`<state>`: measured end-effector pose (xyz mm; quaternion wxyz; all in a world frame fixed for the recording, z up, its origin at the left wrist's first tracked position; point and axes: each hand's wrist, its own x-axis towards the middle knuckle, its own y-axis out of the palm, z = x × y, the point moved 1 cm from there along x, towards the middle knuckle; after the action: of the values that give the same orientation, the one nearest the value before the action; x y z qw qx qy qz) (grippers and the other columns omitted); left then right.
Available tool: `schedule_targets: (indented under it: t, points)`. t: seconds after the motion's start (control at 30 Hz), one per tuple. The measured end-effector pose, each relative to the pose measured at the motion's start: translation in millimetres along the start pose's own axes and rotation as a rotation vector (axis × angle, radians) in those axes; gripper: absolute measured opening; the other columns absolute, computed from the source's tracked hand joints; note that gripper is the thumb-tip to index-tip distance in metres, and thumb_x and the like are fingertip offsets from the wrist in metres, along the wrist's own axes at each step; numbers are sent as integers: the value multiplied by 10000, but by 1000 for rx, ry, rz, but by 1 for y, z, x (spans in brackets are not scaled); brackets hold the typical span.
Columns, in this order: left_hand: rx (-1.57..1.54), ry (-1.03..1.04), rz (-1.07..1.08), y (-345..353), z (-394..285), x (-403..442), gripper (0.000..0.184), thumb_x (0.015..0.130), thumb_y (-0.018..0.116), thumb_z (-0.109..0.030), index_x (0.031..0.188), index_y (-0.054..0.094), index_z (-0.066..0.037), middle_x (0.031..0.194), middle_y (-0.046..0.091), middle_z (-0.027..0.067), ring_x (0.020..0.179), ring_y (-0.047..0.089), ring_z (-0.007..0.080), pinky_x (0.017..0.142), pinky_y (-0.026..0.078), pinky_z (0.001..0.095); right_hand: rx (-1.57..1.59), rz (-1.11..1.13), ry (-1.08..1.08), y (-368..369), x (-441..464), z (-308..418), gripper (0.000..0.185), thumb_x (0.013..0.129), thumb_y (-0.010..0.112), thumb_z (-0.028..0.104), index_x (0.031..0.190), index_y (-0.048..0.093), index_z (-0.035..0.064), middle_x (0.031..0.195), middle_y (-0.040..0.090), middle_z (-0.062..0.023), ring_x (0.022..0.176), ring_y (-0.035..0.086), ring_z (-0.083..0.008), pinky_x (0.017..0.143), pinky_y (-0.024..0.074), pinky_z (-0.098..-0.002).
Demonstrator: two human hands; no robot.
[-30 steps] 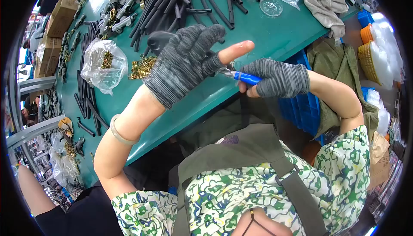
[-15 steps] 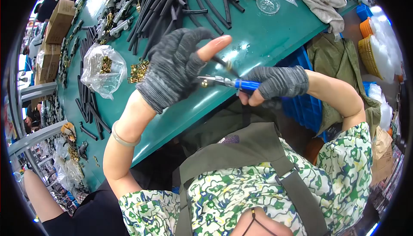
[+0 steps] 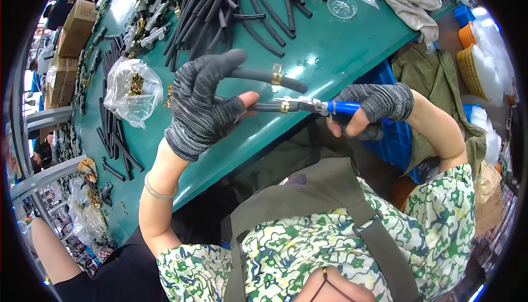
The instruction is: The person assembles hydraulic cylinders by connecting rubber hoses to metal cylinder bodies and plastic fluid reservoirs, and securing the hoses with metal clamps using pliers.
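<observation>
My left hand [image 3: 201, 104], in a grey fingerless glove, is closed around black rubber hose [image 3: 247, 74]. Two hose lengths stick out to the right; whether they are one bent piece is hidden in the palm. A brass-coloured clip [image 3: 276, 74] sits around the upper length, and a second brass clip [image 3: 285, 105] is on the lower one. My right hand [image 3: 379, 106], gloved likewise, grips pliers [image 3: 345, 107] by their blue handles. The plier jaws lie at the lower hose close to its clip; whether they pinch it I cannot tell.
Many black hoses [image 3: 206, 13] are heaped at the table's back. Left of my hand lies a clear plastic bag [image 3: 132, 90] with brass clips. A glass dish [image 3: 341, 6] and a cloth [image 3: 412, 2] are at the far right. Below the table edge stands a blue crate [image 3: 393, 142].
My left hand has moved slightly left and down and turned, bringing the hose ends and clips into view. My right hand has shifted right with the pliers.
</observation>
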<state>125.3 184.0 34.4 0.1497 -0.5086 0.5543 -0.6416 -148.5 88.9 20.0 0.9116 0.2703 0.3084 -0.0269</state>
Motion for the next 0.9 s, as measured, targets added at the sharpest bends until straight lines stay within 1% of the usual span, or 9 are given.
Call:
schedule_targets:
  t: [0.17,0.3,0.37,0.47,0.57,0.6,0.7,0.87,0.9]
  points:
    - [27,-19,22,0,-1,1,514,597,758,-154,1092,625,-127,1008,593,60,917,536,245,802,439,382,-220,-110,-32,8,0,9,283,670,673,176,889,602,12,647,532,-25,526,472,-88,457,361,-229]
    - [31,38,57,-3,-3,-3,358,575,790,-183,903,645,-183,1112,595,87,967,557,304,801,447,400,-56,29,54,3,3,6,262,687,663,184,882,603,20,654,530,-20,532,479,-92,464,369,-239]
    - [52,133,47,-8,-5,0,371,575,786,-179,916,639,-195,1110,593,92,967,555,305,800,450,400,3,103,71,-5,6,-1,253,693,658,188,876,602,23,655,529,-17,536,484,-93,470,377,-242]
    - [5,133,87,-4,-2,-3,382,570,783,-195,923,639,-177,1104,589,97,950,550,295,810,445,404,-918,-285,-567,0,15,-20,256,694,659,196,866,598,16,638,523,-17,517,481,-93,458,381,-237]
    - [-93,-78,20,-2,-10,-6,424,599,755,-179,1005,647,-117,1008,559,68,925,512,277,826,436,419,-58,39,5,13,8,-10,244,700,653,188,866,595,18,620,519,-17,496,474,-89,439,375,-233]
    - [0,17,15,-3,-7,-7,431,602,764,-201,1009,647,-117,985,544,61,932,501,263,826,437,422,20,85,54,13,3,-5,242,709,657,193,870,592,24,608,512,-9,478,464,-81,425,366,-228]
    - [121,292,-20,0,-17,-4,459,599,766,-213,1030,636,-123,962,537,51,932,500,250,831,434,423,176,184,163,11,10,-12,246,715,663,199,871,589,24,598,506,-1,463,457,-77,414,363,-222]
    - [49,148,-68,-10,-16,8,443,574,826,-187,944,599,-102,855,593,36,813,555,256,777,439,402,124,143,63,10,8,-8,279,734,668,227,897,580,17,585,492,3,448,455,-79,399,363,-221]
    - [24,115,-52,-9,-14,5,434,581,802,-196,958,607,-107,901,581,43,836,545,260,791,434,410,125,158,59,10,9,-6,291,738,671,236,905,579,17,598,498,2,455,458,-79,406,368,-223]
